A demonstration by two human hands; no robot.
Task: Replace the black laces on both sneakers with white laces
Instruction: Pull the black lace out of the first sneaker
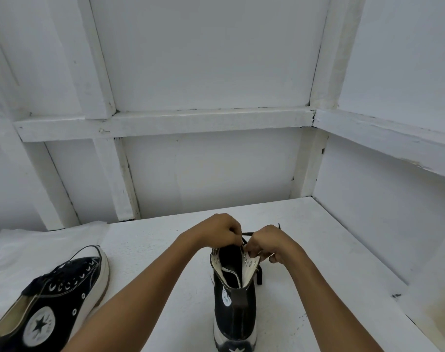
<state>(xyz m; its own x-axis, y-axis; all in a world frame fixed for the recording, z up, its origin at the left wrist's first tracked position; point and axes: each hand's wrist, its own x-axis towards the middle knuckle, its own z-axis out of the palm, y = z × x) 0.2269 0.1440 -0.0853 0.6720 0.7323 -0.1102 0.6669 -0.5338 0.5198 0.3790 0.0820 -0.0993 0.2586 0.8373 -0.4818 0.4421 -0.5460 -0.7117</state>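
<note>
Fingers (pixel 234 237) of the left hand (pixel 220 231) and right hand (pixel 268 246) are curled, pinching the black lace (pixel 248 234) atop the upright sneaker (pixel 235 301) on the table (pixel 318 250). Looks like unlacing; next it needs pulling through the eyelets (pixel 250 262). The other sneaker (pixel 56 295), far left, has black laces too.

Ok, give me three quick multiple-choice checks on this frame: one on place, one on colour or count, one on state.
1. Where is the second sneaker? A. Far left, on its side. B. Far right, upright. C. Stacked on the other one.
2. What colour is the lace being worked? A. White. B. Black. C. Red.
3. How are the upper eyelets of the centre sneaker? A. Laced and tied. B. Empty. C. Taped over.
Key: 1A, it lies sideways at the lower left; 2B, a dark strand runs between the left hand and the right hand; 3B, bare metal rings show.
</note>
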